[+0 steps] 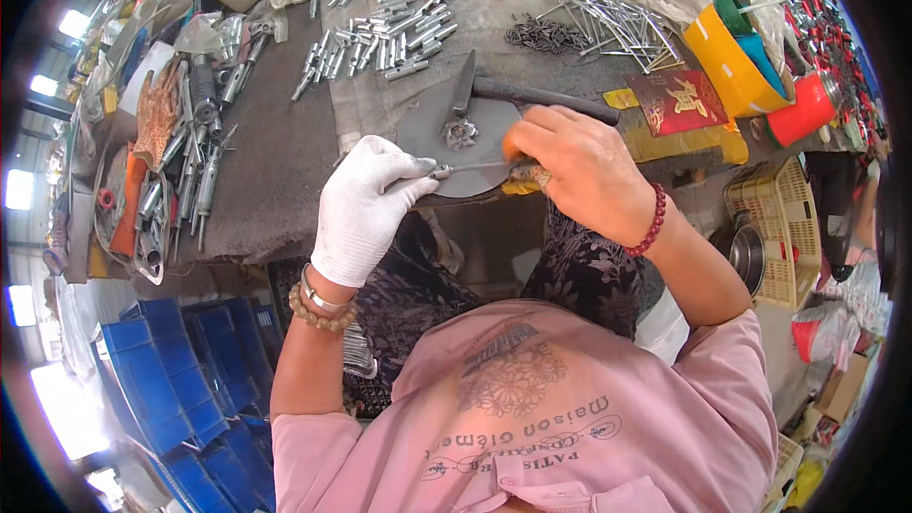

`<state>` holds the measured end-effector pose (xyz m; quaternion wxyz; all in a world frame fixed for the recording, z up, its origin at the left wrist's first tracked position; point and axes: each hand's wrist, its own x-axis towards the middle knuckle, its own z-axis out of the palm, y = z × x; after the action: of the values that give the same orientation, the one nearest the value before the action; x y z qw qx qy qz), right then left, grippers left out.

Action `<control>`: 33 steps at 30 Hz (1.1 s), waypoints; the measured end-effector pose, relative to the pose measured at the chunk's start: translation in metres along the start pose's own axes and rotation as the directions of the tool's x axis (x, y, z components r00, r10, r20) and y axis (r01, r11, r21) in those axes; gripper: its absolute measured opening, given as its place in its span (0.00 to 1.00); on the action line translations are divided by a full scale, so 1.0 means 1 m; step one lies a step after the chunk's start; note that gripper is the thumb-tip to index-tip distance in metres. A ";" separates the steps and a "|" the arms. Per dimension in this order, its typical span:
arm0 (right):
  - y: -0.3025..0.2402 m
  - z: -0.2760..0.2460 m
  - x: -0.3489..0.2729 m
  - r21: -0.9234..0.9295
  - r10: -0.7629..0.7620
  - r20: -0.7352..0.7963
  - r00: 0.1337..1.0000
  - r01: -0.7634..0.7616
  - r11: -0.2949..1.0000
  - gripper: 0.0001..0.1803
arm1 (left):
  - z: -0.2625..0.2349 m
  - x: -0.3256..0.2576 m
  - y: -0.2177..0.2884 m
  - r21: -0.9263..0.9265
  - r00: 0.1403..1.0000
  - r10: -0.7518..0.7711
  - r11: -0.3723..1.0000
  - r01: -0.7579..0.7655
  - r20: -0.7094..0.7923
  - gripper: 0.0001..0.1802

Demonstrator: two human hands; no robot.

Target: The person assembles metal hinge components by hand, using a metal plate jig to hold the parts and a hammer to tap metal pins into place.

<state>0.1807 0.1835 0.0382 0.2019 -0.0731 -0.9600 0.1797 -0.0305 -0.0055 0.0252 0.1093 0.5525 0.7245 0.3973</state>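
My left hand, in a white knit glove, pinches a small metal fitting between thumb and fingertips. From it a thin metal rod runs right to my bare right hand, whose fingers are closed around its other end. That grip partly hides the rod's end, and an orange covering shows at one fingertip. Both hands are over the near edge of a round grey metal plate. A small crumpled-looking metal piece rests on the plate. Just beyond lies a hammer, its dark head touching the plate area.
Short metal tubes spread across the far bench. Long thin rods and a dark heap of small parts lie far right, near a red booklet and a yellow container. Tools crowd the left; blue bins stand below.
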 end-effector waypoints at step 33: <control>0.008 -0.007 0.000 -0.162 0.080 -0.226 0.971 -0.118 0.980 0.33 | 0.000 -0.007 0.003 -0.034 0.999 -0.016 0.999 0.015 -0.027 0.10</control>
<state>0.1845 0.1929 0.0412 0.2895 -0.1579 -0.9392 0.0960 -0.0259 -0.0111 0.0255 0.1118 0.5393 0.7233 0.4164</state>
